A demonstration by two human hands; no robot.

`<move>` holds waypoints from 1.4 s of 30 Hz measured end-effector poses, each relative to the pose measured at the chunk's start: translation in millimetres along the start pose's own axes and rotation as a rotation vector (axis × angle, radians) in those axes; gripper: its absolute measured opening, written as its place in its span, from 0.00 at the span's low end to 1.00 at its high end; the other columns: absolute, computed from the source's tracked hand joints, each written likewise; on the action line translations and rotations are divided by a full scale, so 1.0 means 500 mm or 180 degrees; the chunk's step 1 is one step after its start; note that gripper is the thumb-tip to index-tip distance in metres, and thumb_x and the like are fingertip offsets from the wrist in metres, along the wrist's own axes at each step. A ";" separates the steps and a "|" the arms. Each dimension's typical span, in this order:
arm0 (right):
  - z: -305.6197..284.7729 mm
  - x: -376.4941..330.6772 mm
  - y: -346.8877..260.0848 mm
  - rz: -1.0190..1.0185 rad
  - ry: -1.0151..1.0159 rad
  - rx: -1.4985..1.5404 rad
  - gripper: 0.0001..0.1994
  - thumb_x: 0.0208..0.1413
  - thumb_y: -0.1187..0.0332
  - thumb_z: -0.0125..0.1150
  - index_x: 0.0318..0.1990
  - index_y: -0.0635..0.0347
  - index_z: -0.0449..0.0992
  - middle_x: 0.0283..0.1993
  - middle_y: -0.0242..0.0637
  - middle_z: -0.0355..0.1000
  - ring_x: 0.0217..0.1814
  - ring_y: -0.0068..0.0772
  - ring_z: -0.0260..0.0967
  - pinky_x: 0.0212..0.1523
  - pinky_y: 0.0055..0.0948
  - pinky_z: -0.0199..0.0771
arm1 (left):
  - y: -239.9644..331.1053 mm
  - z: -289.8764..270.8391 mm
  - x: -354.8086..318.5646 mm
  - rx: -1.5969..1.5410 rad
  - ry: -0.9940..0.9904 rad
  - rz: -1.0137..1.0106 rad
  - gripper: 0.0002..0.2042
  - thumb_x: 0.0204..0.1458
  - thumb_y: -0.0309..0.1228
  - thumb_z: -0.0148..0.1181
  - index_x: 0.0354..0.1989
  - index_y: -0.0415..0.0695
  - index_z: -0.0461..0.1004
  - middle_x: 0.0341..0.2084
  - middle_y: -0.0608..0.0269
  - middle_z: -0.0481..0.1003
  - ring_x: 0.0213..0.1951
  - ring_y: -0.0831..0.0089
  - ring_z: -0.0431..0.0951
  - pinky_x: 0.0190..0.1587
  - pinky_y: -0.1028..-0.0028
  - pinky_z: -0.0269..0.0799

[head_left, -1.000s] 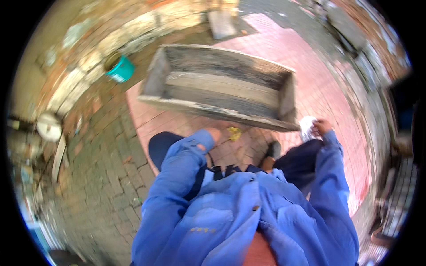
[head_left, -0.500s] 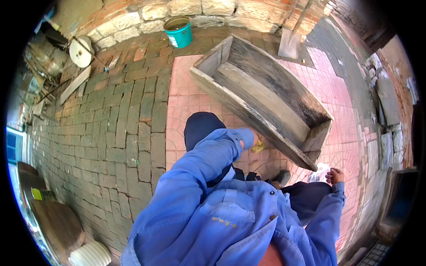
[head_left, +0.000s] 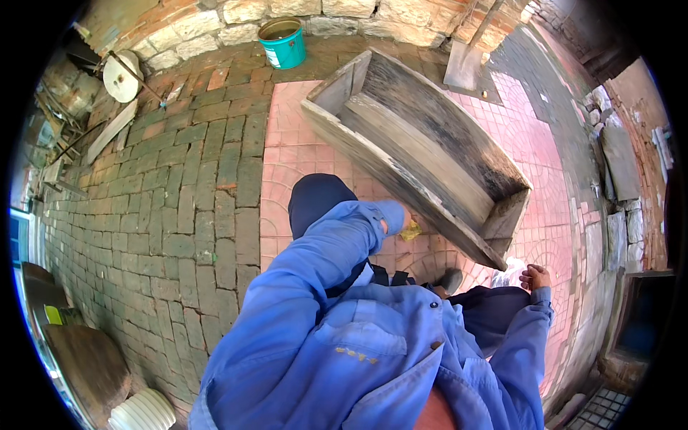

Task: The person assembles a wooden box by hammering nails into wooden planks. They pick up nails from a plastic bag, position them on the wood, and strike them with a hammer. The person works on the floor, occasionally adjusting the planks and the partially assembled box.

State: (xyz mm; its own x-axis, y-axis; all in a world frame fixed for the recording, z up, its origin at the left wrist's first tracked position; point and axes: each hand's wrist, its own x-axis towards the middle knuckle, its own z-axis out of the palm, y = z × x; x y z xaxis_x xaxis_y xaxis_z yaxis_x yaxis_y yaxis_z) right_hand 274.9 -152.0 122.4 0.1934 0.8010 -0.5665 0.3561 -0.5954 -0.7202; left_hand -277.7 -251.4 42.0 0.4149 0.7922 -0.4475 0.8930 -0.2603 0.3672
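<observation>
A long weathered wooden box point(head_left: 423, 161), open at the top, lies slantwise on pink paving in front of me. My left hand point(head_left: 406, 216) is low beside its near long side, closed on a crumpled yellow thing point(head_left: 411, 230); the blue cuff covers part of this hand, and the yellow thing's kind is unclear. My right hand point(head_left: 535, 277) is over my right knee, near the box's right corner. Its fingers are loosely bent and apart, with nothing visible in them. Beside them is a clear whitish plastic bag point(head_left: 509, 273), partly hidden.
A teal bucket point(head_left: 284, 44) stands by the stone wall. A shovel point(head_left: 464, 64) leans behind the box. Farther left are a round white disc point(head_left: 122, 76) and a loose plank point(head_left: 112, 132). Stone slabs point(head_left: 620, 163) line the right side. My shoe point(head_left: 450, 279) is just below the box.
The whole view has shifted slightly, so things sit a little higher and farther left. My right hand's fingers look somewhat more spread; my left hand stays beside the box with the yellow thing.
</observation>
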 end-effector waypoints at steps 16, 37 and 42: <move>-0.004 0.001 0.007 -0.0018 -0.0013 0.0033 0.17 0.64 0.70 0.52 0.58 0.67 0.68 0.35 0.45 0.73 0.27 0.38 0.74 0.21 0.33 0.73 | 0.004 -0.105 -0.050 -0.0226 0.0665 -0.0980 0.16 0.53 0.31 0.56 0.48 0.46 0.83 0.44 0.54 0.83 0.49 0.56 0.82 0.48 0.57 0.78; 0.024 -0.043 -0.018 -0.0203 0.0236 -0.0079 0.17 0.59 0.70 0.60 0.53 0.71 0.75 0.39 0.49 0.78 0.34 0.43 0.81 0.26 0.37 0.82 | -0.025 -0.029 -0.021 0.0265 -0.0438 -0.0252 0.27 0.53 0.45 0.66 0.59 0.44 0.74 0.52 0.43 0.77 0.56 0.48 0.75 0.58 0.56 0.71; 0.024 -0.037 -0.019 -0.0128 0.0230 -0.0126 0.16 0.59 0.71 0.59 0.53 0.71 0.75 0.40 0.48 0.78 0.33 0.43 0.82 0.25 0.36 0.81 | -0.033 -0.024 -0.023 0.0282 -0.0120 -0.0026 0.21 0.52 0.45 0.66 0.45 0.40 0.80 0.44 0.43 0.79 0.49 0.47 0.79 0.52 0.55 0.74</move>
State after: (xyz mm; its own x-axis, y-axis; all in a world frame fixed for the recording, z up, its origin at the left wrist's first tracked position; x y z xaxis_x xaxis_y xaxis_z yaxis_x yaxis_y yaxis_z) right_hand 257.1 -162.1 134.8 0.2431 0.8274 -0.5062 0.4004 -0.5609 -0.7246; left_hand -299.3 -249.4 51.0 0.4123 0.7736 -0.4813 0.9076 -0.3031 0.2904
